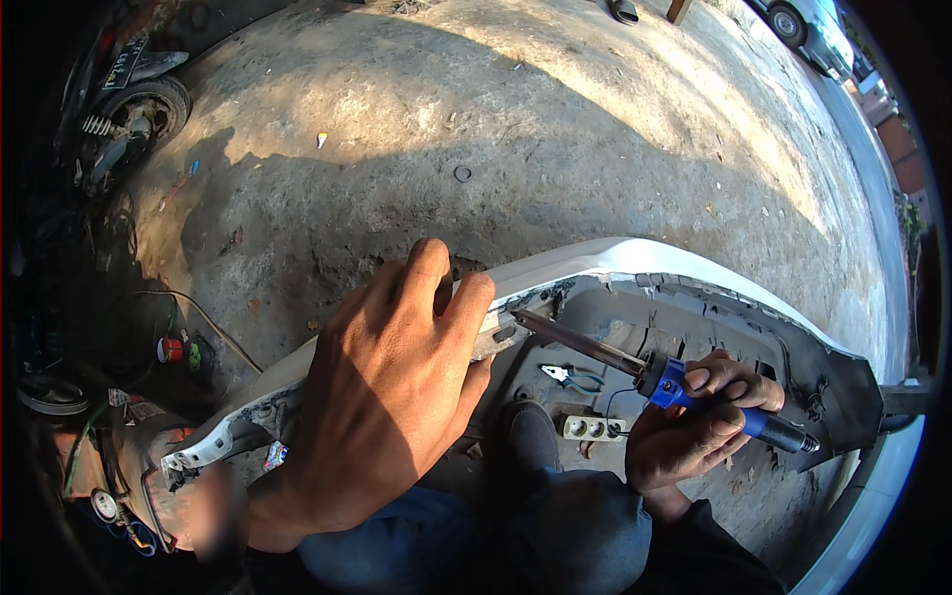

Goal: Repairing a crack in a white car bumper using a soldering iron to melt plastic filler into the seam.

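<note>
Blue-handled soldering iron point(650, 377): gripped in the right hand point(689, 436) with fingers curled round the handle, aimed left, with its tip at the inner edge of the white bumper point(635, 256). Laid across the bumper, left hand point(392, 387) with fingers bent and slightly apart; cannot tell whether pinching anything. Within the bumper's hollow curve: pliers point(591, 382) and, nearer, a socket strip point(585, 427) with a black cord at its right end.

Beneath you, rough grey ground point(555, 169) with pliers point(570, 378), a white socket strip point(587, 428), your shoe point(533, 433) and a dark ring point(456, 176).
</note>
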Action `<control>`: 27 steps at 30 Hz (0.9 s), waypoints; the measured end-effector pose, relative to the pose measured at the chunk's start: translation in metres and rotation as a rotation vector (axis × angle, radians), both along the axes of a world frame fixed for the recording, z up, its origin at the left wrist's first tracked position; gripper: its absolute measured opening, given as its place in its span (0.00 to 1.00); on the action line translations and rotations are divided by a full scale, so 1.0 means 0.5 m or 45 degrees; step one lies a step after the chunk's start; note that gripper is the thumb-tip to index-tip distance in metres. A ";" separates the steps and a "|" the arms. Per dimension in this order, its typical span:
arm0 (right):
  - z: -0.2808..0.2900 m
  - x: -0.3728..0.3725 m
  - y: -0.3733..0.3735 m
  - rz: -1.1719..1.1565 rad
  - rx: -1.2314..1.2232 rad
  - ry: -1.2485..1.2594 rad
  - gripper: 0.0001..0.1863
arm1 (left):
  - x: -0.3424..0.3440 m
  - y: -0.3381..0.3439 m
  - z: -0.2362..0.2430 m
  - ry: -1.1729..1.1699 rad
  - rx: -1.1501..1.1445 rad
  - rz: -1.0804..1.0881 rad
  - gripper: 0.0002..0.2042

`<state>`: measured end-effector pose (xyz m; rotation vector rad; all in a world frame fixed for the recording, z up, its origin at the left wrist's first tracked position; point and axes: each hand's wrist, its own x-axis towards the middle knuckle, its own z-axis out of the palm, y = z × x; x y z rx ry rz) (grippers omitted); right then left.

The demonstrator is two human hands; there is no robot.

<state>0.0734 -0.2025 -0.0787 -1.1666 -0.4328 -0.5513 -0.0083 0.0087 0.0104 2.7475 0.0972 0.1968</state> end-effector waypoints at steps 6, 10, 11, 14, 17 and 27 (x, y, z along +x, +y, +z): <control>0.006 0.002 0.003 0.023 0.022 -0.007 0.24 | 0.002 -0.002 0.000 0.009 -0.038 0.023 0.22; 0.006 0.002 0.003 0.026 0.028 0.003 0.24 | 0.001 -0.003 -0.002 0.003 -0.035 0.025 0.22; 0.006 0.002 0.002 0.030 0.032 -0.002 0.24 | 0.001 -0.003 -0.001 0.006 -0.042 0.021 0.22; -0.001 0.002 0.000 0.032 0.047 -0.007 0.24 | -0.001 -0.005 0.000 0.007 -0.050 0.016 0.22; -0.004 0.004 -0.001 0.028 0.042 -0.011 0.23 | 0.000 -0.005 -0.004 -0.007 -0.061 0.009 0.22; -0.012 0.007 0.002 0.028 0.060 -0.026 0.23 | 0.004 -0.003 -0.006 -0.017 -0.075 0.003 0.21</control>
